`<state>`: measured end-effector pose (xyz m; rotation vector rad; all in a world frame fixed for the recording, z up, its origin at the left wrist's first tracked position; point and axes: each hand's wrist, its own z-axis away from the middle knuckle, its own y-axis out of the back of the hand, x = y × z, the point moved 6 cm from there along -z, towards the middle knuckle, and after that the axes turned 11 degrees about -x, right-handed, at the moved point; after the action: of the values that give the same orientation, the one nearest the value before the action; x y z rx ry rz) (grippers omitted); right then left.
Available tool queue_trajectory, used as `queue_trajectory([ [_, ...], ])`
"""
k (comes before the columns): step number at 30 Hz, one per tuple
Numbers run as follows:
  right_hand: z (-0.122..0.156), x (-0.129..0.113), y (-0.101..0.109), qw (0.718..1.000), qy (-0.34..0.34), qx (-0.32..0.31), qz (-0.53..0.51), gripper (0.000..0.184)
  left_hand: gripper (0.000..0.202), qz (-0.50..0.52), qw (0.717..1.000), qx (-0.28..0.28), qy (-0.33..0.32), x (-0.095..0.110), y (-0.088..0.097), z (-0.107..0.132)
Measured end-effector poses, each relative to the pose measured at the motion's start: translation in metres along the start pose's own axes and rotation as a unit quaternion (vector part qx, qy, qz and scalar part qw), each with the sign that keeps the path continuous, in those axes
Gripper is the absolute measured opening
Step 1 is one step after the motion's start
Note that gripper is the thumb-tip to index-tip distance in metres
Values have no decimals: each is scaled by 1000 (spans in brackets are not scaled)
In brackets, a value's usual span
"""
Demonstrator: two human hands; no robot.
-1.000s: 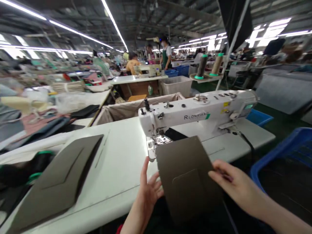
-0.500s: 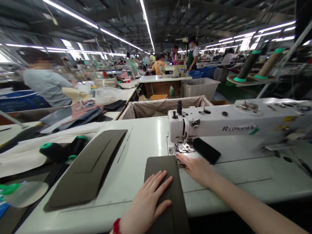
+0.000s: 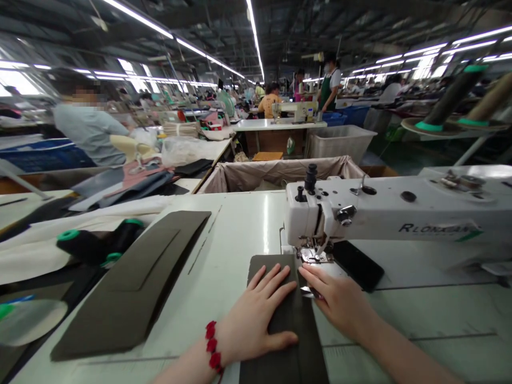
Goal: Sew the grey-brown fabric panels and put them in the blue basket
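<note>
1. Factory hall on my feed: long rows of workstations under strip lights, all placed here against the white sewing machine (image 3: 384,213) in front of the wearer, its arm labelled "RLONXIANG".
2. Beyond that sewing machine, a cloth-lined bin (image 3: 276,173) sits just behind its surface (image 3: 240,229). Farther back, a person in a green apron (image 3: 328,88) stands by a second sewing machine (image 3: 294,111).
3. Left of the sewing machine, a person in a grey-blue shirt (image 3: 90,130) stands at a neighbouring bench, with folded fabric and plastic bags around.
4. Dark olive panel (image 3: 284,362), stiff-looking and probably fabric or leatherette, lies flat on the surface directly in front of the sewing machine's presser foot (image 3: 316,256). Its far end reaches the foot, and its near end runs off the bottom of my view.
5. My reading of the left grip (image 3: 256,314): palm down on the panel, fingers spread, not clamped. A red bead bracelet (image 3: 212,346) circles that wrist.
6. Right grip (image 3: 340,304): fingers together, resting on the panel's right edge just before the foot, not visibly pinching.
7. A black smartphone (image 3: 357,265) lies just right of the presser foot, on the sewing machine's bed.
8. Well left of the sewing machine, a second olive panel (image 3: 132,282) lies on the surface, near black thread cones (image 3: 80,248) with green ends.
</note>
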<state>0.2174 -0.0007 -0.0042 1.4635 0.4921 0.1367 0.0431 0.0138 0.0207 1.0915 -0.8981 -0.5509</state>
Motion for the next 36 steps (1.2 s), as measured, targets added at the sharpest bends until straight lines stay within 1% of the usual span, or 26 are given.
queue_trajectory([
  [8, -1, 0, -2, 1000, -10, -15, 19, 66, 85, -4, 1000, -11, 5, 1, -1, -1],
  [17, -1, -1, 3, 1000, -7, -5, 5, 67, 83, 1, 1000, 15, -9, 1, 2, -1],
  [20, -2, -1, 3, 1000, -10, -11, 1, 67, 83, -1, 1000, 11, -6, 0, 2, -1],
  [28, 0, 2, 2, 1000, -7, -20, -13, 59, 80, -6, 1000, 5, -5, -2, 2, -3],
  [32, 1, 2, 2, 1000, -6, -17, -15, 59, 81, -5, 1000, 15, -16, -1, 3, -2],
  [34, 1, 2, 2, 1000, -6, -18, -16, 61, 78, -1, 1000, 21, -20, -2, 3, -2],
  [36, 0, 2, 2, 1000, -7, -21, -15, 61, 71, -1, 1000, 21, -22, -2, 4, -1],
])
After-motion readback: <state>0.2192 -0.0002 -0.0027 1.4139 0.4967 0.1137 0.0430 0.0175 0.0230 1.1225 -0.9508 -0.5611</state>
